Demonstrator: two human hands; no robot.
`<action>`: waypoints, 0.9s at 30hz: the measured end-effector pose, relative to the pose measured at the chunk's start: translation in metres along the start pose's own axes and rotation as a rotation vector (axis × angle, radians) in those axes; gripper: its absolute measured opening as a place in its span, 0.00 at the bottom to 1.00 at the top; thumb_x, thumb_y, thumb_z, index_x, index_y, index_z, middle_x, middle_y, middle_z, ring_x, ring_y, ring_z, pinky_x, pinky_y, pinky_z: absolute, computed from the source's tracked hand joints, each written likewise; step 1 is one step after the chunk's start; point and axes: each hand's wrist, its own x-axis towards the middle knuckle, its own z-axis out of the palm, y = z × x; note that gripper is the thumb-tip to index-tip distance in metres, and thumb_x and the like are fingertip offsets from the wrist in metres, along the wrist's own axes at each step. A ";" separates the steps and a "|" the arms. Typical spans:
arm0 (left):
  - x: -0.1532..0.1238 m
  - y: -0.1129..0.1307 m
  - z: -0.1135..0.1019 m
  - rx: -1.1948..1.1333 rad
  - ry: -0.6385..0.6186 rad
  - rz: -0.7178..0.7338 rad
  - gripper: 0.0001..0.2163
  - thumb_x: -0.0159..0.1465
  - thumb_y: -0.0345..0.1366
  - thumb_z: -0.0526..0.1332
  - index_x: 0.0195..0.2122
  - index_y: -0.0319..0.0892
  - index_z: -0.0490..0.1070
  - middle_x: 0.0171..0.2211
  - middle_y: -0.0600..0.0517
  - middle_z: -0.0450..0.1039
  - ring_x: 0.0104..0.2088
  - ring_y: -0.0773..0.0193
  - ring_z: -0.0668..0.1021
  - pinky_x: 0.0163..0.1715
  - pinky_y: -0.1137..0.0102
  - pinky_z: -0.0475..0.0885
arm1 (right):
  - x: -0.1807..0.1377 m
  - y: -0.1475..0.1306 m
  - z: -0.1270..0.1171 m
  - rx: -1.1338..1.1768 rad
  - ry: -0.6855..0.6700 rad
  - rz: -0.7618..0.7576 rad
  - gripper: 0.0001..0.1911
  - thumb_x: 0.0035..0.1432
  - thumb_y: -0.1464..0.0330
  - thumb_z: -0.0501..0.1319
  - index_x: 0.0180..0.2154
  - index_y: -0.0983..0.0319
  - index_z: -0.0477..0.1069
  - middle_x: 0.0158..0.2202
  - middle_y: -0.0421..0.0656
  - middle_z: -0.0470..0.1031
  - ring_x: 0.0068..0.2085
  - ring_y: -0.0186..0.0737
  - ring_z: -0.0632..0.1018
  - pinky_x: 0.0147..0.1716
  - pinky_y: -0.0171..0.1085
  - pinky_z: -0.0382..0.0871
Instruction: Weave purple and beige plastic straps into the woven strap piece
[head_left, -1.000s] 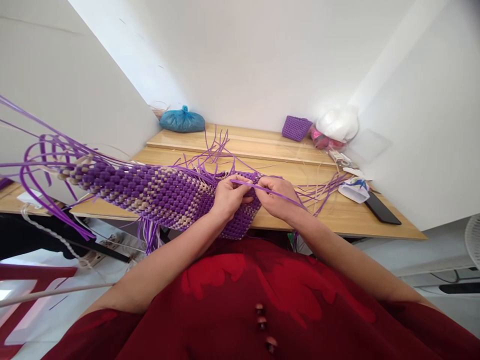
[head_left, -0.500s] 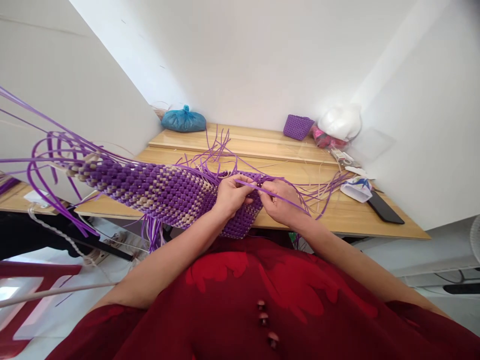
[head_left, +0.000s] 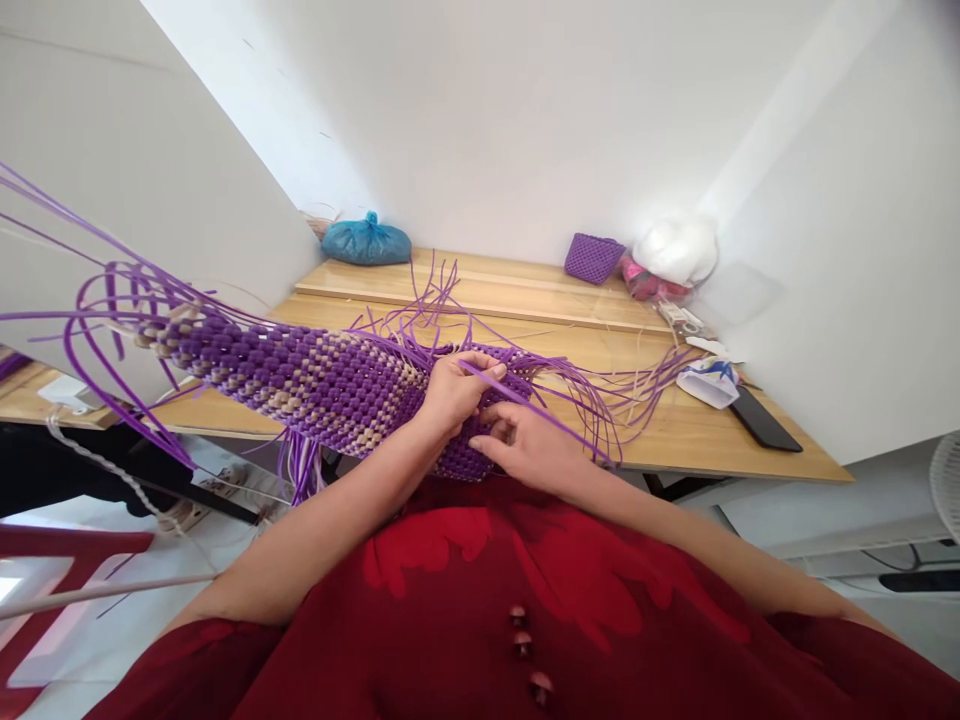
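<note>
A long woven piece of purple and beige plastic strips (head_left: 300, 375) stretches from the left to in front of my body, with loose strip ends at both ends. My left hand (head_left: 454, 390) lies over its right part, and its thumb and forefinger pinch a purple strip (head_left: 551, 418). That strip runs down to the right, above my right hand (head_left: 536, 445). My right hand is at the weave's right part, just below my left fingers. Its thumb and forefinger are apart, and I see nothing held between them.
On the wooden table (head_left: 525, 290) are a blue plastic bag (head_left: 366, 240), a small purple woven basket (head_left: 593, 258), a white bag (head_left: 677, 248) and a black phone-like slab (head_left: 763, 418). Loose strips (head_left: 600, 385) spread to the right. A red stool (head_left: 45, 590) stands at lower left.
My right hand has moved down and left from the strip to the weave, and its fingers have parted. My left hand has shifted slightly left, still pinching the strip.
</note>
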 end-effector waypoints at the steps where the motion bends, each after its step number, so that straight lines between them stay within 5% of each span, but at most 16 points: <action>1: 0.001 0.000 0.000 -0.009 0.006 0.006 0.12 0.48 0.40 0.73 0.27 0.38 0.75 0.18 0.57 0.67 0.15 0.75 0.62 0.13 0.77 0.57 | 0.002 0.002 0.007 0.087 -0.027 0.032 0.11 0.60 0.60 0.64 0.38 0.60 0.73 0.25 0.36 0.72 0.25 0.32 0.69 0.28 0.34 0.59; 7: 0.004 -0.003 0.001 -0.076 0.013 0.069 0.11 0.45 0.36 0.74 0.25 0.37 0.76 0.22 0.55 0.73 0.22 0.72 0.70 0.23 0.77 0.66 | -0.006 -0.002 0.003 0.488 -0.115 0.085 0.05 0.64 0.66 0.54 0.34 0.59 0.61 0.28 0.37 0.72 0.27 0.32 0.72 0.29 0.33 0.65; 13: 0.000 -0.001 0.001 -0.003 -0.016 0.012 0.11 0.50 0.39 0.72 0.29 0.37 0.77 0.19 0.56 0.69 0.15 0.75 0.62 0.10 0.78 0.57 | 0.000 0.002 -0.053 -0.301 0.341 -0.258 0.08 0.66 0.67 0.58 0.43 0.60 0.74 0.42 0.46 0.78 0.44 0.42 0.76 0.45 0.39 0.68; 20: -0.001 -0.002 -0.002 -0.144 -0.078 -0.064 0.19 0.44 0.44 0.76 0.30 0.37 0.76 0.29 0.52 0.74 0.28 0.68 0.74 0.20 0.75 0.76 | 0.038 0.010 -0.075 -0.601 0.232 -0.324 0.10 0.65 0.67 0.60 0.35 0.61 0.80 0.35 0.45 0.79 0.39 0.41 0.75 0.41 0.37 0.65; 27: -0.005 0.000 -0.004 -0.154 -0.099 -0.056 0.21 0.45 0.49 0.76 0.31 0.37 0.77 0.31 0.51 0.75 0.33 0.65 0.76 0.26 0.73 0.78 | 0.045 -0.026 -0.075 -0.821 0.134 -0.093 0.12 0.63 0.67 0.60 0.33 0.63 0.80 0.36 0.50 0.81 0.36 0.44 0.75 0.33 0.38 0.60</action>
